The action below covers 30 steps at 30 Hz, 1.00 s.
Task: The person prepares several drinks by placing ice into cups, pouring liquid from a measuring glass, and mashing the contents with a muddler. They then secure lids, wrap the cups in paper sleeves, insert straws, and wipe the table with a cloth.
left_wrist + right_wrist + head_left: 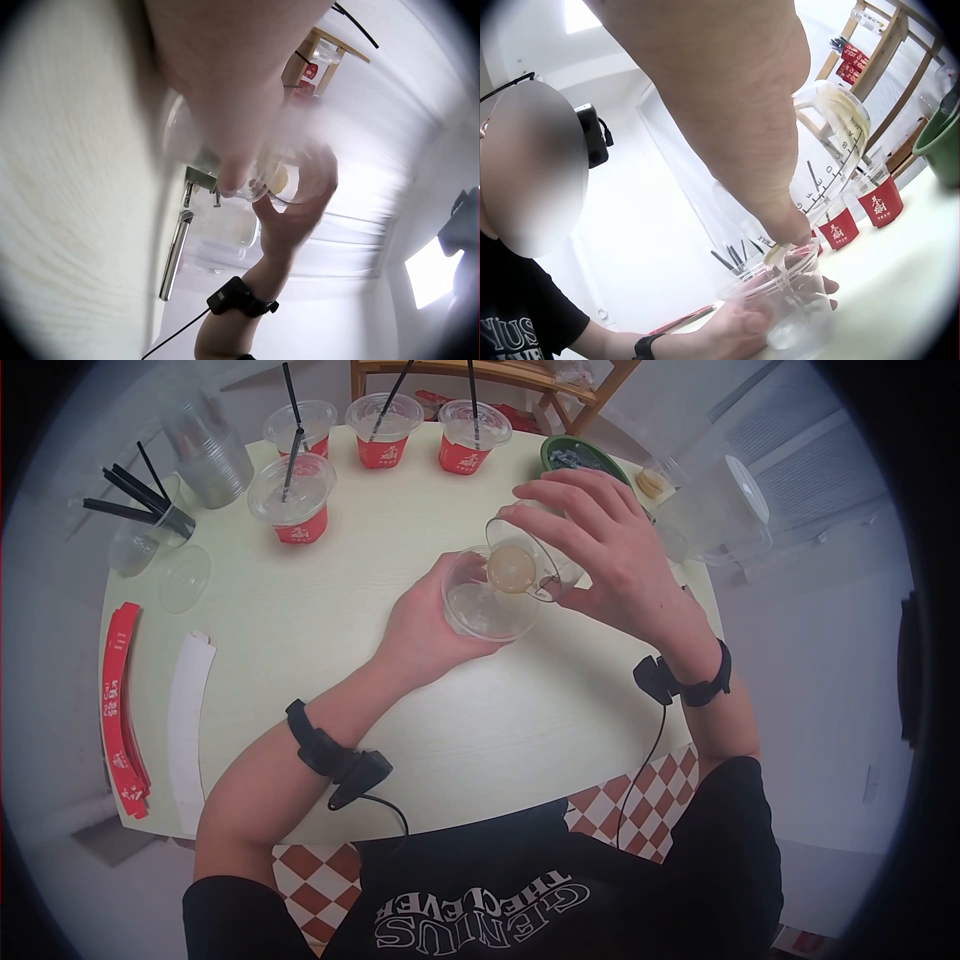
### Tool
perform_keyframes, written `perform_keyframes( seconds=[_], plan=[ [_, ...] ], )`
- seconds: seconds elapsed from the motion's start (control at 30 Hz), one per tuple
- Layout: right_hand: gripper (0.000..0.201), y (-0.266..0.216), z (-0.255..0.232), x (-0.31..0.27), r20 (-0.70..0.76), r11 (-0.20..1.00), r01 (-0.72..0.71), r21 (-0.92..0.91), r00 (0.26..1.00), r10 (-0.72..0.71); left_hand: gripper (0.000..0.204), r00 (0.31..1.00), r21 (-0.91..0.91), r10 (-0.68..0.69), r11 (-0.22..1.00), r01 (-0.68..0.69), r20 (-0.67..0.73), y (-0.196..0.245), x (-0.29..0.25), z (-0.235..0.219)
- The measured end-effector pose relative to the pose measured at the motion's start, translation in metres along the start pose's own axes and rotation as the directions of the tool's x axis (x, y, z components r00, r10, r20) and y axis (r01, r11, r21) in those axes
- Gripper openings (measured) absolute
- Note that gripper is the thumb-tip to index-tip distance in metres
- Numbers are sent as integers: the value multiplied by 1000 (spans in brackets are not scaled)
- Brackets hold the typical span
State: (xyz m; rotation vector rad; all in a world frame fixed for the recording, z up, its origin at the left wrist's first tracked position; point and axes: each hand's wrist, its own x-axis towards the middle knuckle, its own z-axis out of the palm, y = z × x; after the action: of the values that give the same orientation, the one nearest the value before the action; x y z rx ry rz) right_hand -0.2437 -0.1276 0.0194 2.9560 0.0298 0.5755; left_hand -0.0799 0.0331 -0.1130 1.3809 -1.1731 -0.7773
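My left hand (pixel 418 622) grips a clear plastic cup (pixel 478 618) around its side, low over the table, with its mouth facing up. Something pale and translucent lies at the bottom of that cup. Above its rim, my right hand (pixel 622 555) holds a clear measuring cup (pixel 838 142) tipped toward it, fingers over one side and thumb below. Graduation marks run along the measuring cup's wall in the right wrist view. A pale yellowish liquid (pixel 511 569) sits in it near the lowered lip. The left wrist view shows the tipped cup partly behind my left hand.
Several lidded cups with red sleeves (pixel 302 520) and black straws stand toward the back. At left are stacked clear cups (pixel 208 465), a cup of black straws (pixel 178 520), a flat lid (pixel 186 580), red sleeves (pixel 122 710) and a white strip (pixel 190 710). A green bowl (pixel 550 452) stands back right.
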Motion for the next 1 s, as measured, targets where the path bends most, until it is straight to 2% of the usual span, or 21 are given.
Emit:
perform_keyframes(
  seconds=[0.27,0.43,0.53,0.6,0.77,0.83,0.87,0.93,0.97,1.0],
  plan=[
    [92,-2,1,-1,-37,999,10,-47,999,-12,89,1000,20,10,1000,-10,6,-2,1,0],
    [87,-2,0,-2,-38,988,84,-133,995,-89,89,1000,11,2,1000,-2,7,-1,0,0],
    [86,-1,1,-3,-57,992,59,-111,996,-65,89,1000,15,3,1000,-3,6,-2,0,0],
    [86,-2,2,-4,-67,996,47,-82,996,-53,81,997,43,70,997,-68,-42,-5,0,2],
    [87,-2,5,-8,-67,998,34,-45,997,-37,81,996,31,81,996,-80,-39,-6,0,2],
    [91,-2,6,-10,-94,995,-20,98,995,30,81,995,30,88,996,-87,-39,-6,-1,2],
    [91,-2,5,-11,-94,995,-21,97,995,30,81,995,38,87,996,-86,-45,-6,-1,2],
    [92,-4,4,-13,-43,953,-116,280,990,133,82,995,47,87,995,-85,-50,-3,-1,1],
    [92,-4,6,-16,-43,953,-117,280,990,134,85,999,23,45,999,-44,-32,-2,-1,1],
    [92,-4,11,-20,-65,899,-157,410,977,201,87,1000,0,3,1000,-3,-12,0,-1,0]
  ],
)
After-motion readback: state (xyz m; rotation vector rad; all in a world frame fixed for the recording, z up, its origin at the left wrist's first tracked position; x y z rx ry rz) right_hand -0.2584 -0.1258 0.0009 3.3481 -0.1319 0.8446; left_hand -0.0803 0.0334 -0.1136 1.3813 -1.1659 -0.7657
